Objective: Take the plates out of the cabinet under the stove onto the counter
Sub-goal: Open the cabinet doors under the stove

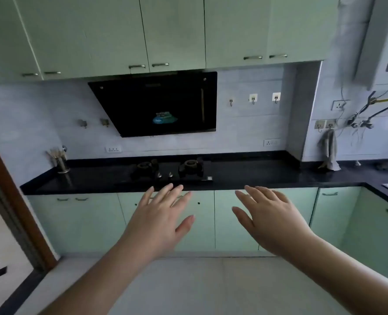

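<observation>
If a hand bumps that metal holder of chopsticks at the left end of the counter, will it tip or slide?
The chopstick holder looks narrow and tall, with sticks fanning above its rim, so it is probably top-heavy and apt to tip. The black counter is glossy, so it may slide first. Both hands, left hand and right hand, are open and well away from it.

The closed cabinet doors point(202, 221) under the stove point(172, 170) hide any plates; both forearms run off-frame.

Head view (standing) toward stove point(170, 170)
</observation>
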A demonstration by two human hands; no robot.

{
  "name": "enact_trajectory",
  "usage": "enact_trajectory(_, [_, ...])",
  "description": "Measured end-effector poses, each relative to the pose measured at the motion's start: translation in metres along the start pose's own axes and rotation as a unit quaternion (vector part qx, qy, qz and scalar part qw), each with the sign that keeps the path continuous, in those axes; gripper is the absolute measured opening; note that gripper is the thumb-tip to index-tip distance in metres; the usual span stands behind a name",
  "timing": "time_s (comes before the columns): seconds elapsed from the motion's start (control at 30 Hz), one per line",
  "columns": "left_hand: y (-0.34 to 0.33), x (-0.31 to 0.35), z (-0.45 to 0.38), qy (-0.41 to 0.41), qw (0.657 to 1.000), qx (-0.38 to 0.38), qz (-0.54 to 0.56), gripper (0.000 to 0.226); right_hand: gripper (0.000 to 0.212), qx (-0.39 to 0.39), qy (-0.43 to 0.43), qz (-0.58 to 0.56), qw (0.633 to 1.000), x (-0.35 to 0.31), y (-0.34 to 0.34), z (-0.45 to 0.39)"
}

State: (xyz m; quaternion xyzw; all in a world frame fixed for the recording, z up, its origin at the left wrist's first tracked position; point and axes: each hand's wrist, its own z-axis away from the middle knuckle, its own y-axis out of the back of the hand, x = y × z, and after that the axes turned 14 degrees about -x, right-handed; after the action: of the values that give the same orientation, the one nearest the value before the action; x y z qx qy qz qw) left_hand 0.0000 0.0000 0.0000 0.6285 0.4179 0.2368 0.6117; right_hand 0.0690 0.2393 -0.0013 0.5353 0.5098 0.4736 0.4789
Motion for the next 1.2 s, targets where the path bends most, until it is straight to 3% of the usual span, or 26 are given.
enact_trajectory(0.27, [-0.032,-0.059,-0.027,0.056,0.996,-0.062,0.041,0.086,0.106,-0.002,0.049,-0.013,0.999,-0.034,-0.019,-0.073])
enact_trajectory(0.37, [-0.052,-0.094,-0.039,0.070,0.994,-0.056,0.054,0.087,0.099,-0.004,0.053,-0.008,0.999,-0.061,-0.031,-0.113])
enact_trajectory(0.53, [-0.079,-0.167,-0.051,0.074,0.993,-0.067,0.056,0.086,0.063,0.003,0.037,0.035,0.999,-0.109,-0.048,-0.174])
enact_trajectory(0.87, [-0.132,-0.258,-0.102,0.069,0.996,-0.042,0.021,0.066,0.058,0.005,0.049,0.037,0.998,-0.170,-0.078,-0.262])
enact_trajectory(1.03, [-0.164,-0.264,-0.151,0.031,0.999,-0.005,0.042,0.062,0.059,-0.001,0.034,0.027,0.999,-0.159,-0.102,-0.305])
enact_trajectory(1.2, [-0.201,-0.264,-0.215,0.009,0.999,-0.020,0.036,0.060,0.058,-0.005,0.018,0.002,1.000,-0.129,-0.136,-0.357])
